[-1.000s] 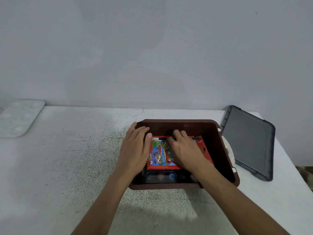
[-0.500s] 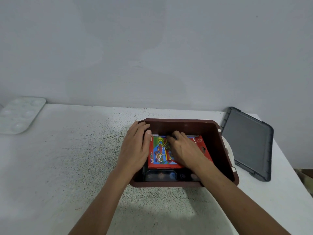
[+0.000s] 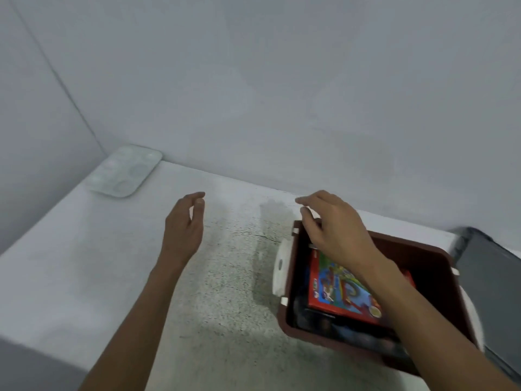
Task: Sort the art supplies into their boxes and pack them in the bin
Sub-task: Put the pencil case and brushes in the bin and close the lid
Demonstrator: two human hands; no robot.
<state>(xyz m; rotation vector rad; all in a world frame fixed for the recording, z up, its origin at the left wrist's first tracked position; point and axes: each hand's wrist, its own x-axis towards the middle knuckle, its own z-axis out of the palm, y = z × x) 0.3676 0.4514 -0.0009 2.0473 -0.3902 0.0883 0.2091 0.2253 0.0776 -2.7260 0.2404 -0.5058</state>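
Just below the loosely curved, empty fingers of the right hand (image 3: 335, 230): bin (image 3: 423, 247) corner, contact unclear; red box (image 3: 332, 289) inside, wrist-side; left hand (image 3: 183, 230) relaxed, empty, above table (image 3: 112, 263).

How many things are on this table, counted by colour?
Brown: 1, the bin
Red: 1, the box inside it
White: 1, the palette
Dark grey: 1, the lid
Total: 4; darker things under the box are too blurred to count.
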